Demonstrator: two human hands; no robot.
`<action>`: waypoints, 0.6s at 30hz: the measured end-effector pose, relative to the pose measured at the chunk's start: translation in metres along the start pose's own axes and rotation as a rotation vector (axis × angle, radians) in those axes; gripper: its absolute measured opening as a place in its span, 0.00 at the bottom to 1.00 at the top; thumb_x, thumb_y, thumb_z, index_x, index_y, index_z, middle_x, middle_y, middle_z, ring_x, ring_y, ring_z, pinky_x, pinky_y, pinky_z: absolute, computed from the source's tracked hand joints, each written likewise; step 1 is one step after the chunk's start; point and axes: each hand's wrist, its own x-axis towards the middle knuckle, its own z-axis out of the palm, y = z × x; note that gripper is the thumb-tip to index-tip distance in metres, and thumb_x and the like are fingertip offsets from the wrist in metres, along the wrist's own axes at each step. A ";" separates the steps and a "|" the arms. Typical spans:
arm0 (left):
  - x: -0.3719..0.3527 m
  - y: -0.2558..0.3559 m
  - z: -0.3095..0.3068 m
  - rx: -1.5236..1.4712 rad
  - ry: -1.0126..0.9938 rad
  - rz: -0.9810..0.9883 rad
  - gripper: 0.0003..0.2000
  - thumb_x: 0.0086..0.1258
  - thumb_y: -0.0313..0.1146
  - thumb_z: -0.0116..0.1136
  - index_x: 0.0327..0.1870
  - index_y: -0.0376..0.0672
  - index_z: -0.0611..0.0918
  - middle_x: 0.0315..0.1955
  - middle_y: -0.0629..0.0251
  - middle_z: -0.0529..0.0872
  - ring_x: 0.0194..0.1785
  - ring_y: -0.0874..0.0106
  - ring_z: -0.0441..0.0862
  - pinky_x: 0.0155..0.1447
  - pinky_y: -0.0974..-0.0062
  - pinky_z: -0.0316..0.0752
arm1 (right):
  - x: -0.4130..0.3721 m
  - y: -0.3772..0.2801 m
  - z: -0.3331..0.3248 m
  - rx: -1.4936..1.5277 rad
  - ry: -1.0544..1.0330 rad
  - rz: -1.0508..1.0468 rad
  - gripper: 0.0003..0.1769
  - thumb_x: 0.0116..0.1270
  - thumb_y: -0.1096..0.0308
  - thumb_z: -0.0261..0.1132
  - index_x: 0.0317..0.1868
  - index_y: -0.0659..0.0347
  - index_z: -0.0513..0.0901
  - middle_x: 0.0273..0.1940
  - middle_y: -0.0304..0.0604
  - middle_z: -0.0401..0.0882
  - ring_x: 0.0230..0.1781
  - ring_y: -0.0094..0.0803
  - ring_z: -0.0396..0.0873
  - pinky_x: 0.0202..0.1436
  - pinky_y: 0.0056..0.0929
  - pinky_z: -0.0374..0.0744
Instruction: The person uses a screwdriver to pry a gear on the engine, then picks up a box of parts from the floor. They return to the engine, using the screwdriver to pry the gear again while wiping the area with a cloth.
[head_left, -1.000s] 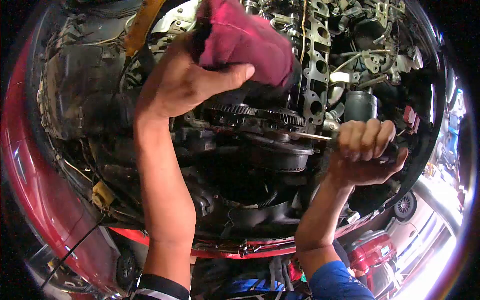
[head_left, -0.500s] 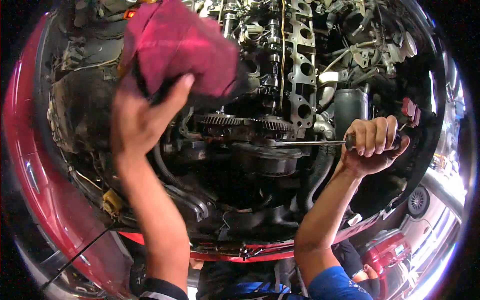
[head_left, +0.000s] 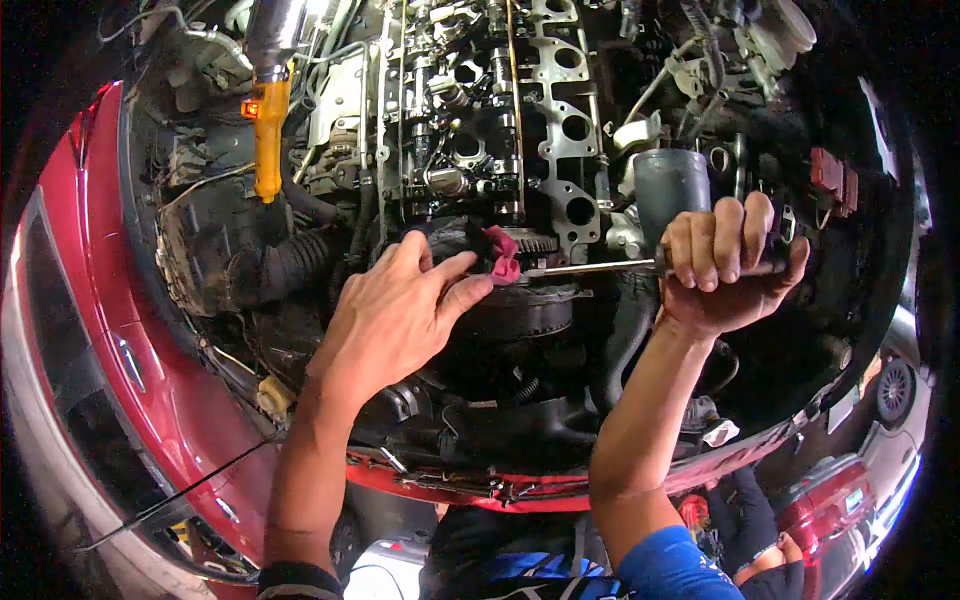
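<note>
My left hand [head_left: 395,315] is at the front of the opened engine, its fingers on a dark and magenta cloth [head_left: 503,258] that covers part of the left gear. My right hand [head_left: 725,265] is wrapped round the dark handle of a screwdriver-like tool. The tool's metal shaft [head_left: 600,267] points left, and its tip lies beside the cloth, just in front of the right toothed gear [head_left: 535,243]. A round dark pulley [head_left: 520,318] sits below the shaft.
A yellow work light [head_left: 268,150] stands at the upper left. Beside my right hand is a grey cylinder [head_left: 672,185]. The red front edge [head_left: 470,492] of the car runs below my forearms. Another person [head_left: 745,530] is at the lower right.
My left hand has brought the cloth down from the upper left onto the front of the engine. The view has shifted, and the yellow light shows more fully. My right hand still grips the tool.
</note>
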 end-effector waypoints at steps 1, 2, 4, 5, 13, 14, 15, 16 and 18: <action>0.003 0.003 0.000 0.019 0.004 0.017 0.20 0.78 0.50 0.56 0.57 0.45 0.86 0.42 0.54 0.79 0.45 0.53 0.82 0.48 0.58 0.78 | -0.001 -0.003 0.003 -0.016 0.054 0.005 0.25 0.76 0.44 0.56 0.27 0.53 0.67 0.19 0.35 0.68 0.13 0.24 0.65 0.21 0.25 0.71; 0.005 0.004 0.002 0.038 0.008 0.034 0.20 0.79 0.50 0.54 0.56 0.44 0.86 0.40 0.54 0.79 0.45 0.53 0.82 0.48 0.58 0.78 | -0.002 -0.003 0.003 -0.002 0.045 0.003 0.25 0.76 0.44 0.55 0.27 0.53 0.66 0.19 0.35 0.68 0.14 0.24 0.65 0.21 0.25 0.71; 0.008 0.004 0.005 0.082 -0.019 0.058 0.19 0.81 0.49 0.51 0.53 0.44 0.87 0.38 0.53 0.79 0.45 0.52 0.82 0.48 0.57 0.78 | -0.001 -0.004 0.003 0.010 0.024 -0.002 0.26 0.76 0.43 0.54 0.27 0.53 0.66 0.20 0.34 0.67 0.14 0.23 0.64 0.21 0.25 0.70; 0.008 0.003 0.007 0.104 -0.052 0.064 0.19 0.81 0.49 0.50 0.51 0.44 0.87 0.37 0.53 0.79 0.44 0.52 0.82 0.48 0.56 0.78 | -0.002 -0.003 0.005 0.015 0.046 -0.019 0.26 0.76 0.43 0.54 0.27 0.53 0.66 0.20 0.34 0.66 0.14 0.24 0.64 0.21 0.25 0.69; 0.033 0.010 -0.003 0.230 -0.510 -0.212 0.35 0.85 0.56 0.28 0.35 0.38 0.86 0.35 0.44 0.87 0.46 0.42 0.84 0.54 0.48 0.77 | -0.005 -0.011 -0.005 0.128 -0.058 -0.005 0.29 0.77 0.38 0.47 0.30 0.56 0.65 0.22 0.36 0.65 0.19 0.26 0.64 0.25 0.28 0.66; 0.039 -0.003 0.007 0.273 -0.499 -0.153 0.40 0.84 0.59 0.23 0.32 0.36 0.86 0.32 0.44 0.88 0.44 0.40 0.85 0.55 0.48 0.78 | -0.003 -0.010 -0.006 0.145 -0.087 -0.009 0.29 0.77 0.38 0.47 0.30 0.56 0.65 0.22 0.36 0.65 0.19 0.26 0.64 0.25 0.28 0.65; 0.044 -0.006 0.008 0.294 -0.504 -0.133 0.39 0.84 0.59 0.26 0.30 0.34 0.85 0.27 0.46 0.88 0.42 0.43 0.86 0.53 0.50 0.79 | -0.004 -0.010 -0.007 0.142 -0.080 -0.012 0.29 0.77 0.39 0.47 0.30 0.56 0.65 0.22 0.36 0.65 0.19 0.26 0.64 0.25 0.28 0.65; 0.054 -0.006 0.006 0.266 -0.627 -0.154 0.38 0.85 0.57 0.27 0.31 0.34 0.84 0.26 0.46 0.87 0.40 0.46 0.87 0.51 0.51 0.80 | -0.004 -0.010 -0.007 0.141 -0.075 -0.015 0.29 0.77 0.39 0.47 0.30 0.56 0.65 0.23 0.36 0.65 0.19 0.25 0.64 0.25 0.28 0.65; 0.061 -0.010 0.004 0.167 -0.710 -0.109 0.33 0.85 0.52 0.29 0.37 0.34 0.84 0.27 0.47 0.86 0.37 0.51 0.87 0.46 0.54 0.81 | -0.004 -0.010 -0.006 0.142 -0.074 -0.019 0.29 0.77 0.39 0.46 0.30 0.55 0.65 0.23 0.36 0.65 0.19 0.25 0.64 0.25 0.28 0.65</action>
